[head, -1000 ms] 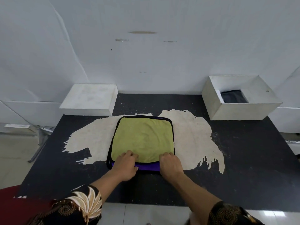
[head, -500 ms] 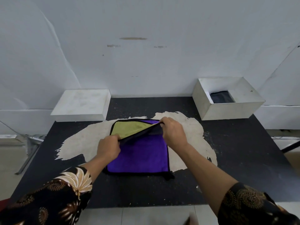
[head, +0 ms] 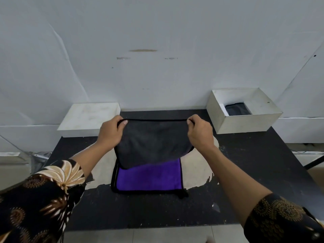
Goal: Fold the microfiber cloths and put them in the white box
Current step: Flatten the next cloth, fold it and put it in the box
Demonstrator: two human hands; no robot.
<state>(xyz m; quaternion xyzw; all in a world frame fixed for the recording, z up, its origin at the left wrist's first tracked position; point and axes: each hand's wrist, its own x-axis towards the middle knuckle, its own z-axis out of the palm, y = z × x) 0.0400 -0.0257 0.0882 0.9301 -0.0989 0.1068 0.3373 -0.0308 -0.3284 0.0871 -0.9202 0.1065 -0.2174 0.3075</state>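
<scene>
I hold a microfiber cloth (head: pixel 152 142) up over the table, its dark grey side facing me. My left hand (head: pixel 112 132) pinches its top left corner and my right hand (head: pixel 199 132) pinches its top right corner, the black-trimmed edge stretched between them. Its lower part hangs over a purple cloth (head: pixel 150 178) with black trim that lies flat on the table. The open white box (head: pixel 245 116) stands at the back right with a dark folded cloth (head: pixel 236 109) inside.
A closed white box (head: pixel 89 118) sits at the back left against the wall. The black table (head: pixel 254 172) has a large worn pale patch (head: pixel 196 171) around the cloths. Floor and a metal frame show past the left edge.
Both hands took the near edge of the green-topped cloth, peeled it back off the purple one and raised it, so its grey underside now faces me.
</scene>
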